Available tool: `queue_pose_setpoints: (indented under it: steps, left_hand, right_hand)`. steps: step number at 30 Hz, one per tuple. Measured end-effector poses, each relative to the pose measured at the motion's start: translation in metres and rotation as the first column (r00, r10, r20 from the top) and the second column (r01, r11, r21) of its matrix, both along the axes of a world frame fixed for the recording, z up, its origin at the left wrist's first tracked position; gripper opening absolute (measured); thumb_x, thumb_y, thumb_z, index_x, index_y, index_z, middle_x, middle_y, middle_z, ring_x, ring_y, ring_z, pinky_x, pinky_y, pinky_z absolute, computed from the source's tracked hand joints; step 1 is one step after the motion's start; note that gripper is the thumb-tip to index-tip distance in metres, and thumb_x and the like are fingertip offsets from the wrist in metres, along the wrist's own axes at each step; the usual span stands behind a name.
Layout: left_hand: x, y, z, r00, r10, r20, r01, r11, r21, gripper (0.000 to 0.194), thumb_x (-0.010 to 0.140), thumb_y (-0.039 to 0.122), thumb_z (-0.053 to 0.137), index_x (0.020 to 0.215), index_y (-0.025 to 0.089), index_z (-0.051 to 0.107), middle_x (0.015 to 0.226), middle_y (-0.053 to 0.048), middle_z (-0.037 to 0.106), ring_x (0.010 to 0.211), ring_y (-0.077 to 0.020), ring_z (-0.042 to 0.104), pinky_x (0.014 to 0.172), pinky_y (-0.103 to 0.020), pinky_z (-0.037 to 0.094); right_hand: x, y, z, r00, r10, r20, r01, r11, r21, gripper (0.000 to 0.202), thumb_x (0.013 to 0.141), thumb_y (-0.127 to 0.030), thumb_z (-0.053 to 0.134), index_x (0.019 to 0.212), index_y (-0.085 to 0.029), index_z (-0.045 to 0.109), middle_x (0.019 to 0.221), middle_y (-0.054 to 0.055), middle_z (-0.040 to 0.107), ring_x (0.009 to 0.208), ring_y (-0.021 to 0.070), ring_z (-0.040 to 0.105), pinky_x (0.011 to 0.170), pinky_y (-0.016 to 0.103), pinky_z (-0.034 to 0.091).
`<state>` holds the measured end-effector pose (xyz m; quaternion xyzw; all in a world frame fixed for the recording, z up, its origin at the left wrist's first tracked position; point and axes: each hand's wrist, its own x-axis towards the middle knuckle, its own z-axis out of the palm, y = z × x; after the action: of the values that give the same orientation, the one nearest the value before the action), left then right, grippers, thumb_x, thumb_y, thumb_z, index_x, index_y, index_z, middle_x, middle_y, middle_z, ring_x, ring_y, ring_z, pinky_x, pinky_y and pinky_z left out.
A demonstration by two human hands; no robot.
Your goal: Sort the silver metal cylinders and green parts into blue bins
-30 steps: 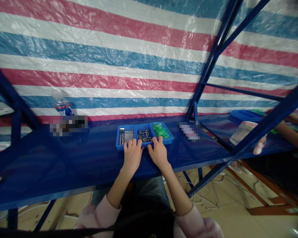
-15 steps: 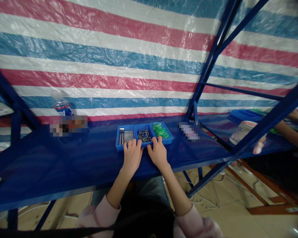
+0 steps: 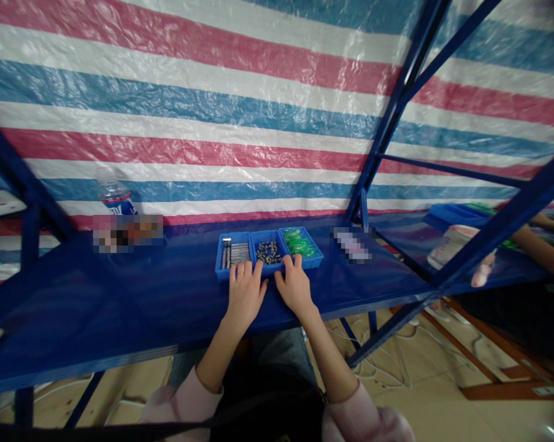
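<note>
A blue parts tray (image 3: 268,267) with three compartments sits on the blue table. Slim silvery metal rods (image 3: 238,253) lie in the left compartment, small dark metal pieces (image 3: 267,250) in the middle one, and shiny green plastic pieces (image 3: 299,242) in the right one. My left hand (image 3: 245,291) hooks its fingers over the tray's front rim at the left, its thumb lower in front. At the rim between the middle and right compartments, my right hand (image 3: 296,287) grips the same way. The undersides of both hands are hidden.
A clear bottle (image 3: 115,193) stands at the back left beside a blurred patch. Another blurred item (image 3: 351,244) lies right of the tray. Blue steel posts (image 3: 382,141) frame the table. Farther right are a white tub (image 3: 451,245), another blue tray (image 3: 461,213) and another person's arm (image 3: 538,245).
Almost nothing differs: both hands keep their place at the tray's front rim, with only a slight shift of the fingers. At the far right, the other person's arm has moved a little.
</note>
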<state>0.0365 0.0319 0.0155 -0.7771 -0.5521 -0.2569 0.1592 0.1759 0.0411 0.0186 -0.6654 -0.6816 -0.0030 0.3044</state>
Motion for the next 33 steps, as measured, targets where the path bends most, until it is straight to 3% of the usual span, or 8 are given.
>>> queue_pose_setpoints:
  steps: [33]
  left_hand:
    - [-0.0036, 0.0001, -0.0040, 1.000, -0.028, 0.010, 0.028, 0.999, 0.030, 0.040, 0.087, 0.029, 0.054, 0.124, 0.015, 0.052, 0.110, -0.012, 0.058, 0.108, -0.0295, 0.052, 0.104, -0.048, 0.034]
  right_hand:
    - [0.0029, -0.0013, -0.0018, 0.998, 0.049, -0.039, -0.048, 0.999, 0.012, 0.019, 0.086, -0.020, 0.047, 0.105, -0.018, 0.050, 0.110, 0.008, 0.046, 0.078, 0.0170, 0.059, 0.063, 0.026, 0.045]
